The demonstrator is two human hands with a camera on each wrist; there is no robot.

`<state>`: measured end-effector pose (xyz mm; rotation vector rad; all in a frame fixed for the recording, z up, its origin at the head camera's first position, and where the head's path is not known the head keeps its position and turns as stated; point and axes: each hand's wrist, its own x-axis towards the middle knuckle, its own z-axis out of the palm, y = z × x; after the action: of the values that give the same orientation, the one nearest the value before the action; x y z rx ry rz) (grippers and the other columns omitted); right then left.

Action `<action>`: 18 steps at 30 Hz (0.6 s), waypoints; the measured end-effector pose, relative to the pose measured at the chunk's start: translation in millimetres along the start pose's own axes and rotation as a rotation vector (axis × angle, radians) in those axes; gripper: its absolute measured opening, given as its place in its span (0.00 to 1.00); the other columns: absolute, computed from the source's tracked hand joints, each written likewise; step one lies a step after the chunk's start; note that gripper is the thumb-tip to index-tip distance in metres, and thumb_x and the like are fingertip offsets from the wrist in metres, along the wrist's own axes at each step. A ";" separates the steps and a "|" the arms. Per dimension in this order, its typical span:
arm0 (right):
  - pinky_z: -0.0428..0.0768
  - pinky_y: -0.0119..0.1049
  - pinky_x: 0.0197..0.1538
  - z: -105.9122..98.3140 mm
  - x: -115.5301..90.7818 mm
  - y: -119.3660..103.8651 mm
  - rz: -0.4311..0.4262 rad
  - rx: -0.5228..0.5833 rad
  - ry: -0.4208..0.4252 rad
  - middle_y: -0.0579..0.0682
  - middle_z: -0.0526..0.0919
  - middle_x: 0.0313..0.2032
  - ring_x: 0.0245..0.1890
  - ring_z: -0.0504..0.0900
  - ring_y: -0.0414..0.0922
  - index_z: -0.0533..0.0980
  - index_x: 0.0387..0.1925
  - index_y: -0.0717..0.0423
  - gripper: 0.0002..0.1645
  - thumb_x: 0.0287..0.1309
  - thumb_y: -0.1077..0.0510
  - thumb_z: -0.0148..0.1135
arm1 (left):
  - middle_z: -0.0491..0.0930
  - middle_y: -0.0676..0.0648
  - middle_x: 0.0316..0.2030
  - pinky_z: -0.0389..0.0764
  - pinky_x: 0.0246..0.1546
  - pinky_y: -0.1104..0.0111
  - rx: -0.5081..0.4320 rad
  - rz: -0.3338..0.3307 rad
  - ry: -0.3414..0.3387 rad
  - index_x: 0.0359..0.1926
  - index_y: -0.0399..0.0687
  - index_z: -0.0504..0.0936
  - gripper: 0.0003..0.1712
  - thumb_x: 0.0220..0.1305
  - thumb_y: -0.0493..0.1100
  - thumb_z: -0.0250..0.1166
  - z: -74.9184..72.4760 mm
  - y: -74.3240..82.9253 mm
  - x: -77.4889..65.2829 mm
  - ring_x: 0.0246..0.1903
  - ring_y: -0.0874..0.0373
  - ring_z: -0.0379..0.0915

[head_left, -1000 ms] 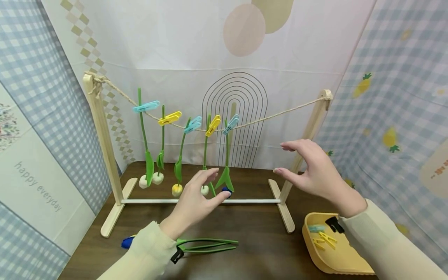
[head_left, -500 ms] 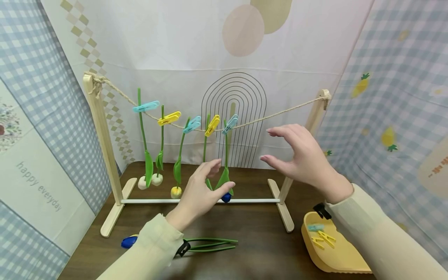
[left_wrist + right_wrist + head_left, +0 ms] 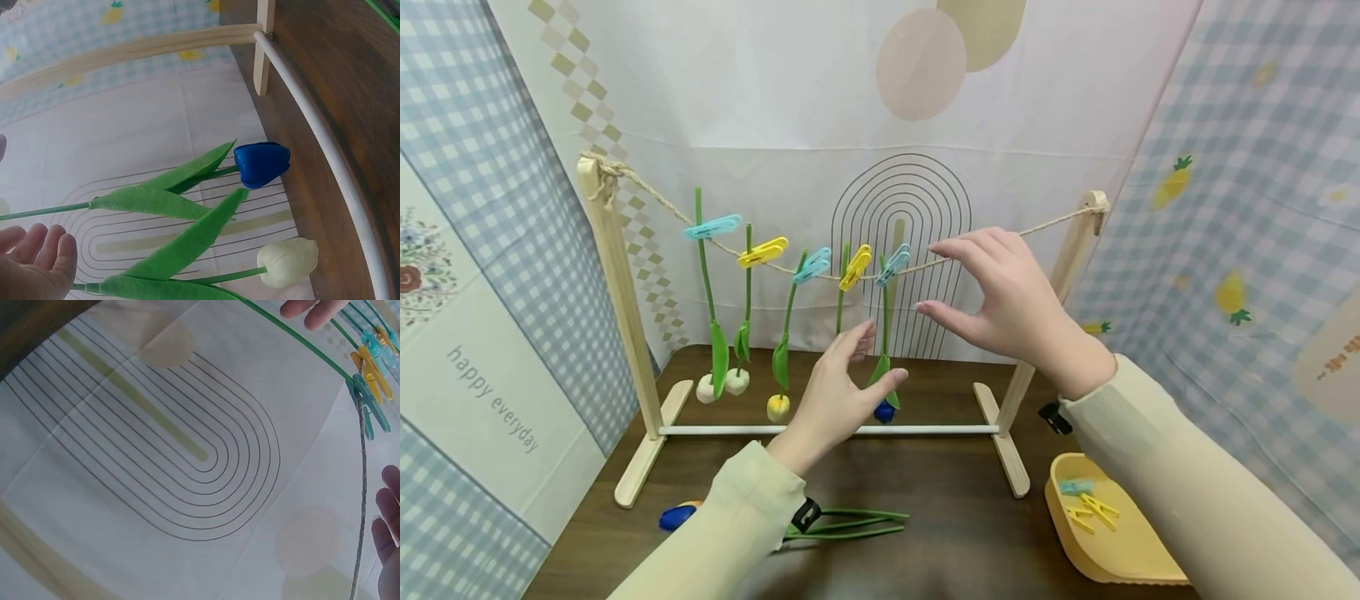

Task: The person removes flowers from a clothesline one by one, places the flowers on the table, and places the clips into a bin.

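Several artificial tulips hang head-down from a rope [image 3: 1041, 227], held by light-blue and yellow clothespins. My left hand [image 3: 835, 392] is in front of the blue tulip [image 3: 885, 412] and a white tulip [image 3: 287, 262], which it hides in the head view. Its fingers are spread from the thumb and hold nothing. My right hand [image 3: 1011, 304] is raised near the rope, right of the last light-blue clothespin [image 3: 893, 266], thumb and fingers apart with nothing between them. Further left hang a yellow tulip [image 3: 778, 407] and two white tulips [image 3: 737, 382].
Two wooden posts [image 3: 625, 308] carry the rope, joined low by a white rod [image 3: 940, 430]. More tulips lie on the table, their green stems [image 3: 865, 527] and a blue head [image 3: 676, 517] showing around my left sleeve. At right, a yellow tray [image 3: 1120, 575] contains several clothespins [image 3: 1097, 510].
My right hand has moved left and up, closer to the rope and the clothespins. The left hand has shifted slightly up and right. The hanging tulips stay clipped.
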<state>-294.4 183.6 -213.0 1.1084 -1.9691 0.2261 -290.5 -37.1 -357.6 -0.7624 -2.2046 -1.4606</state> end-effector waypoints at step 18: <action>0.63 0.52 0.58 20.3 25.5 1.3 0.079 -0.184 -0.168 0.55 0.81 0.48 0.52 0.72 0.55 0.76 0.57 0.59 0.37 0.57 0.36 0.63 | 0.71 0.49 0.61 0.71 0.58 0.63 0.001 0.020 0.005 0.71 0.47 0.63 0.38 0.65 0.54 0.65 3.5 7.2 12.0 0.58 0.59 0.69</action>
<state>-313.7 158.1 -206.5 0.9581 -2.1367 -0.0073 -295.4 -28.9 -346.7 -0.7776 -2.1874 -1.4495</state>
